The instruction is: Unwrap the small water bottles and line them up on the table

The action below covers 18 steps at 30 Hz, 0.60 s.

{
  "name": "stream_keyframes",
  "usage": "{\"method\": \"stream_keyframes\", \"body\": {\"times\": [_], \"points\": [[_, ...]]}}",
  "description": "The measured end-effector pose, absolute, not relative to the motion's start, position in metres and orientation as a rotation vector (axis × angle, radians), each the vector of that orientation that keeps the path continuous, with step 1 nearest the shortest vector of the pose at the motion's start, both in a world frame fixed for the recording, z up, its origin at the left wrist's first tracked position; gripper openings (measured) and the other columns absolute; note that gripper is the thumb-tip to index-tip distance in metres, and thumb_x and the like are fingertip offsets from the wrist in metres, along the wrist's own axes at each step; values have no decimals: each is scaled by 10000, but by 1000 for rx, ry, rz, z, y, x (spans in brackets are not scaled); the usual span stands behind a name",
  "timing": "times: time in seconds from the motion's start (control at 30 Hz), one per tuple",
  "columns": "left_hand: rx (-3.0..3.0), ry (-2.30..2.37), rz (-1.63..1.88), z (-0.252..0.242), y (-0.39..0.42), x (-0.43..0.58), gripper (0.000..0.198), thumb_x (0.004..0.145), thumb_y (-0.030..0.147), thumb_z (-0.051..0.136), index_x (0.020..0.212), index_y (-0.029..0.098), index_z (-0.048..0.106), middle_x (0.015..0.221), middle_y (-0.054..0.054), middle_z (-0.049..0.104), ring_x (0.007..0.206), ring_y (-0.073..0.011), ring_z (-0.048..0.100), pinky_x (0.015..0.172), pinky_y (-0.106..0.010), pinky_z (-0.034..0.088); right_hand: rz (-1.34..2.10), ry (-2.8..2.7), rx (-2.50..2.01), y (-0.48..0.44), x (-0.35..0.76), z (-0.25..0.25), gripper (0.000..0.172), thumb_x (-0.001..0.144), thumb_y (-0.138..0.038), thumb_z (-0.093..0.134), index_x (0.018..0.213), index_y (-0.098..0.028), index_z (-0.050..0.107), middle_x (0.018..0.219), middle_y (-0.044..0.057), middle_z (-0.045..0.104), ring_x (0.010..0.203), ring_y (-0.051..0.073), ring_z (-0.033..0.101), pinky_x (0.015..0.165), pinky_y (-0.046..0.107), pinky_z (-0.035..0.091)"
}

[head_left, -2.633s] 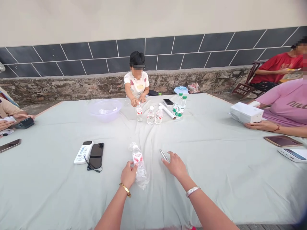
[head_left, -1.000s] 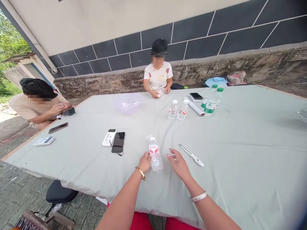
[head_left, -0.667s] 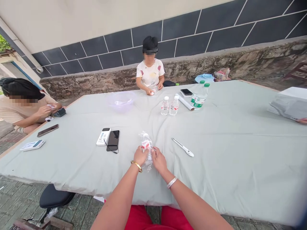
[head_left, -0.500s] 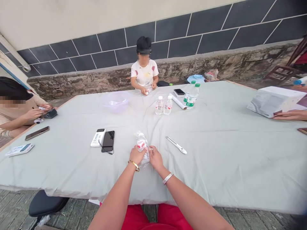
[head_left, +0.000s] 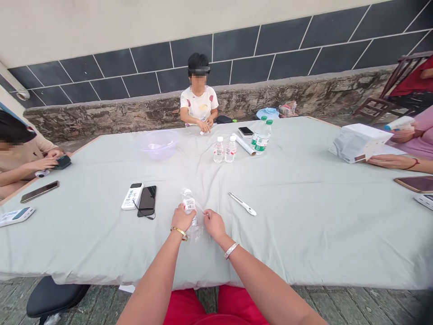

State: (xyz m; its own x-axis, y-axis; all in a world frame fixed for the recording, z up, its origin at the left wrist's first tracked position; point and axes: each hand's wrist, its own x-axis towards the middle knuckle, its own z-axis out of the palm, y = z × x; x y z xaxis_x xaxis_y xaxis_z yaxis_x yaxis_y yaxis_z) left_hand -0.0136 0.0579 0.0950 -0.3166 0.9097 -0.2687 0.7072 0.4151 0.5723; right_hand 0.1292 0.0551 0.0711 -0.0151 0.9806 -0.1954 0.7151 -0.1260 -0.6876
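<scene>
My left hand (head_left: 183, 218) is wrapped round a small clear water bottle (head_left: 189, 205) with a white cap and a red-and-white label. Loose clear plastic film (head_left: 195, 234) surrounds the bottle and bunches near its base. To the right of it, my right hand (head_left: 214, 224) pinches an edge of that film, drawn out from the bottle's side. A white utility knife (head_left: 242, 203) lies on the cloth beyond my right hand. Left of the bottle are a black phone (head_left: 147, 201) and a white power bank (head_left: 132, 196) with a short cable.
Two small bottles (head_left: 224, 150) stand farther back, near two green-capped bottles (head_left: 262, 136), a paper roll (head_left: 246, 145) and a lilac basin (head_left: 158, 145). A white box (head_left: 358, 142) is at the right by a person's hand. Other people sit opposite and at the left.
My right hand has moved off the bottle's side, stretching film to the right. The bottle has turned, its barcode now showing. The camera view has shifted slightly right.
</scene>
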Motion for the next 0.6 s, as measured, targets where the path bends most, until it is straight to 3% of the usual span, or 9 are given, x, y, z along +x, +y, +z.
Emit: {"method": "stream_keyframes", "body": {"times": [0.23, 0.43, 0.6], "points": [[1257, 2208, 537, 95, 52, -40, 510, 872, 372, 336, 1348, 195, 369, 1205, -127, 585, 1149, -225, 537, 876, -299, 396, 825, -1883, -1995, 52, 157, 75, 366, 870, -174, 348, 1171, -201, 555, 873, 52, 690, 822, 180, 625, 627, 251, 375], [1374, 2192, 457, 95, 49, -39, 771, 735, 569, 543, 1365, 168, 353, 1247, -176, 537, 1132, -287, 539, 856, -325, 410, 744, -2035, -2071, 52, 169, 76, 346, 881, -160, 344, 1141, -190, 569, 996, 95, 683, 898, 218, 627, 652, 276, 394], [1328, 2225, 512, 97, 47, -48, 569, 826, 419, 436, 1358, 220, 391, 1183, -145, 568, 1048, -256, 587, 829, -324, 424, 621, -2085, -2066, 50, 179, 89, 383, 862, -76, 351, 1168, -172, 559, 1005, 98, 660, 916, 207, 618, 714, 271, 425]]}}
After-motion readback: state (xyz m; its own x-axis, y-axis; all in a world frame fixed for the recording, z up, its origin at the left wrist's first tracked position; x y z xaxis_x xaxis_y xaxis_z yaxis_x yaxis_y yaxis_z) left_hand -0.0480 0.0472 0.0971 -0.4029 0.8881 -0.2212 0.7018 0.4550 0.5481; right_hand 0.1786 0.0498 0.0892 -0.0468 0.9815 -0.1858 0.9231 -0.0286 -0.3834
